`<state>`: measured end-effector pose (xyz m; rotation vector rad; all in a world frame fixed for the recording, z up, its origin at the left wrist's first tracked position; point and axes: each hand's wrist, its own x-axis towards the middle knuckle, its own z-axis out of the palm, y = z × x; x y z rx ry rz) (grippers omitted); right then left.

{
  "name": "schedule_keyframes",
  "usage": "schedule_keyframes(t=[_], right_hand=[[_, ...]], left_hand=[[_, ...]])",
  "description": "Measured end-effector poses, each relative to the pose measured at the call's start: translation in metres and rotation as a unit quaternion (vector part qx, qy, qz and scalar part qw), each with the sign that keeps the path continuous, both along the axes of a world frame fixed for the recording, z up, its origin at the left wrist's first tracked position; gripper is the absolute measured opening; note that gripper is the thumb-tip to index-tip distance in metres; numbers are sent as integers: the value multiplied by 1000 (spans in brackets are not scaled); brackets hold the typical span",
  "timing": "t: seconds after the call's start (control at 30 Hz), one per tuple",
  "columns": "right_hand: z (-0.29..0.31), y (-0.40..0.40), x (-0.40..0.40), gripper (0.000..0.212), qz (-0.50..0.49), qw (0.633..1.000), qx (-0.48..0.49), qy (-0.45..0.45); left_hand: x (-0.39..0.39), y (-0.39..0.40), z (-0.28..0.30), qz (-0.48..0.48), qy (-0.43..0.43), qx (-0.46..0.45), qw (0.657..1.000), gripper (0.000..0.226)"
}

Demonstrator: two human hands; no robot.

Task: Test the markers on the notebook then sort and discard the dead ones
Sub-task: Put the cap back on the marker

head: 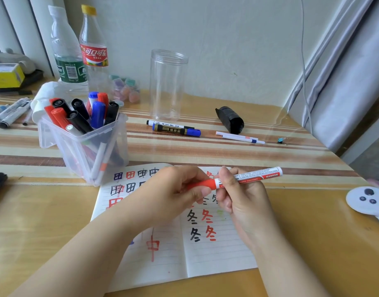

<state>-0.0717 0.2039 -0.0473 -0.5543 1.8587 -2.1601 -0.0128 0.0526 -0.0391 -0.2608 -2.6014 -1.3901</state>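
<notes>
The slim white marker with a red cap (233, 180) is held above the open lined notebook (216, 249), between both hands. Its long axis goes almost level, from the red cap at the left hand (175, 189) up a little to the white tail beyond the right hand (242, 196). The left hand's fingers are curled around the cap, and the right hand pinches the barrel just beside the cap edge. So the cap lies in the left hand and the body in the right; I judge a pull along this axis would separate them, or a push would close them, and I cannot tell which. Beyond the left hand stands the clear plastic tub of red, blue and black markers (85, 144). Farther beyond both hands, on the striped surface (270, 159), stand an empty clear round jar (168, 84) and lie two loose markers (175, 128).
</notes>
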Motion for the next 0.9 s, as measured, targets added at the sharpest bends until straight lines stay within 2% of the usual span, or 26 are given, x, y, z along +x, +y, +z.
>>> schedule_keyframes(t=[0.1, 0.2, 0.3, 0.37, 0.47, 0.57, 0.7, 0.8, 0.9], right_hand=[[-3, -3, 2, 35, -7, 1000, -4, -3], [-4, -3, 3, 29, 0, 1000, -15, -5], [-4, -5, 4, 34, -1, 1000, -6, -13], [-4, -10, 4, 39, -13, 999, 5, -36], [-1, -17, 5, 30, -1, 996, -11, -87], [11, -19, 3, 37, 24, 992, 18, -124], [33, -24, 2, 51, 104, 979, 68, -164], [44, -32, 7, 53, 174, 970, 111, -129], [48, -43, 13, 54, 199, 967, 116, -104]], left_hand=[[1, 3, 1, 2, 29, -25, 999, 11], [2, 7, 0, 11, 65, -39, 997, 2], [-1, 9, -3, 24, 58, -29, 998, 11], [-4, 9, -6, 48, 49, -10, 998, 12], [-5, 7, -6, 96, 70, -17, 993, 10], [-2, 2, 10, 135, 94, -20, 986, 18], [9, -11, 50, 196, 179, -74, 961, 12], [34, -36, 77, 288, 239, -78, 924, 12], [61, -71, 96, 375, 268, -40, 887, 10]])
